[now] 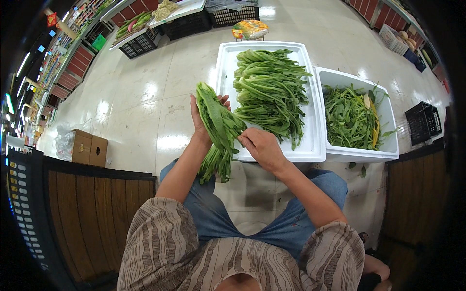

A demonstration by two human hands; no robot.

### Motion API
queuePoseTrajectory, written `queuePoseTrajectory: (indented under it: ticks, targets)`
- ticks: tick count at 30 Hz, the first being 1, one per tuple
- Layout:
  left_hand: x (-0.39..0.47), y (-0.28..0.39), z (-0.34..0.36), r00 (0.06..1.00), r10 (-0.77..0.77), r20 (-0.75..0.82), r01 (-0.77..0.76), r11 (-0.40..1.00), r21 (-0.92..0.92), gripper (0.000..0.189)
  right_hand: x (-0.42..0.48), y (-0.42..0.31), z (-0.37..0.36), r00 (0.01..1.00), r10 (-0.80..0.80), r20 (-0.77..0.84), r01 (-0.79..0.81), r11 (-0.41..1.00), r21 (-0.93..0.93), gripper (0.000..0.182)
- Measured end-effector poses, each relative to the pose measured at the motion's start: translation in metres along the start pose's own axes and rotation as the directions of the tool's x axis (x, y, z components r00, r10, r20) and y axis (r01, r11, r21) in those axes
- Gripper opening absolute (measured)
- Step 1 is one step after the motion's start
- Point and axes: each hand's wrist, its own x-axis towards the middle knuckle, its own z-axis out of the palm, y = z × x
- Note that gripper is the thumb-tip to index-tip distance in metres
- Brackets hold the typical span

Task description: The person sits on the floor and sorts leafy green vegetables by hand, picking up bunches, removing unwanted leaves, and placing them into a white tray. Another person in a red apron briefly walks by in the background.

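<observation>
My left hand (201, 122) cradles a bunch of long-leaf green lettuce (214, 116) from beneath, its pale stem end pointing up and away from me. With thumb and fingers closed, my right hand (260, 145) pinches leaf tips at the lower right of that bunch. More leaves (218, 163) hang below, over my left thigh. Just beyond my right hand, a white foam lid or tray (227, 78) holds several similar bunches (271, 94) laid in a row, stems to the left. What my left fingers touch behind the leaves is partly hidden.
Right of the tray stands a white foam box (391, 123) of loose leaves and trimmings (349, 118). A round patterned stool (251, 29) is behind the tray. Black crates (140, 43) hold vegetables at the back left. A cardboard box (89, 147) sits left. Another person's leg (375, 267) shows lower right.
</observation>
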Motion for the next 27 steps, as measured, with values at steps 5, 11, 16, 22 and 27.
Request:
queuePoseTrajectory:
  ticks: [5,11,16,22,27]
  targets:
    - [0.012,0.004,-0.021,0.989,-0.045,-0.141,0.039,0.998,-0.043,0.051,0.0,-0.008,-0.006,0.964,-0.263,-0.033,0.252,0.948,-0.195,0.009]
    - [0.022,0.01,-0.049,0.949,0.107,-0.297,-0.099,0.994,0.043,0.048,-0.003,-0.03,-0.015,0.876,-0.464,-0.134,0.465,0.885,-0.029,0.008]
    - [0.022,0.03,-0.046,0.981,0.095,-0.171,-0.091,0.995,0.032,0.049,-0.009,-0.004,-0.01,0.981,0.179,-0.08,-0.126,0.887,0.444,0.009]
    - [0.022,0.022,-0.055,1.0,0.021,0.015,-0.021,1.0,0.023,0.048,-0.003,-0.007,-0.004,0.913,0.313,0.263,-0.406,0.622,0.669,0.018]
    - [0.011,0.005,-0.036,0.999,-0.028,-0.025,0.029,0.999,0.044,0.05,-0.002,0.002,0.006,0.963,0.199,0.184,-0.263,0.847,0.462,0.018]
